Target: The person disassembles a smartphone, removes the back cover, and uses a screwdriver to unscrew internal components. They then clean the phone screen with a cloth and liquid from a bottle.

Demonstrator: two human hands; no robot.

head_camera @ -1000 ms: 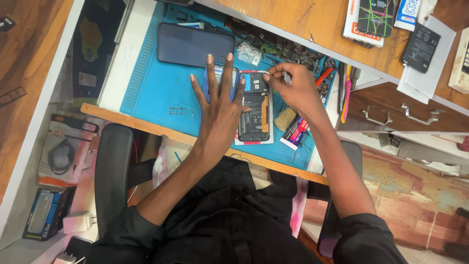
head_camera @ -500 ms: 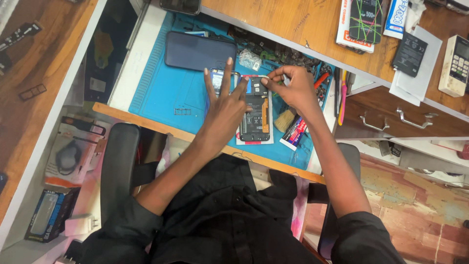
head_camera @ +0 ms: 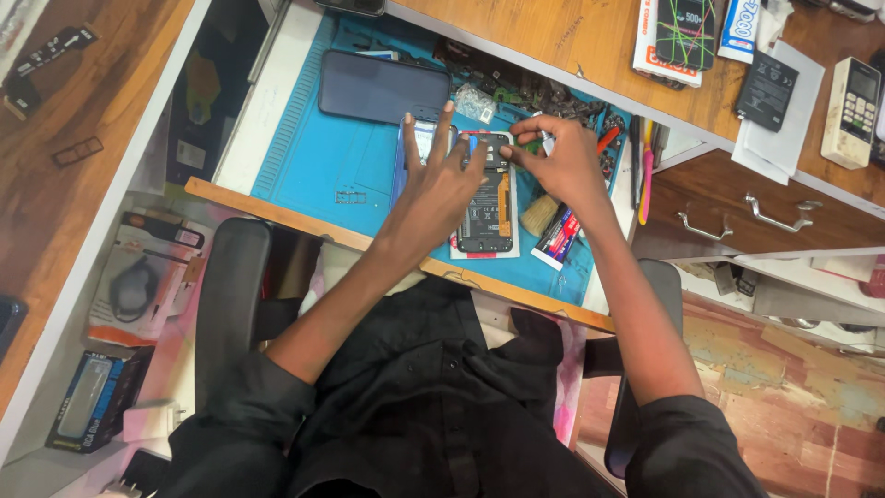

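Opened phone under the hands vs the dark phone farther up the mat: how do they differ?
The opened phone shows its battery and boards; the dark phone shows only a smooth closed face. The opened phone lies upright under the left hand and right hand; the dark phone lies crosswise, untouched. Both rest on the blue mat.

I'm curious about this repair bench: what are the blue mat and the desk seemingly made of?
The blue mat looks like soft matte silicone or rubber: uniform colour, moulded ridges along its edge. The desk looks like wood or wood-look laminate, with brown grain and a mild sheen; which one I cannot tell.

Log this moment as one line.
left hand: flat on opened phone | right hand: pinching small tool at phone top | blue mat under phone
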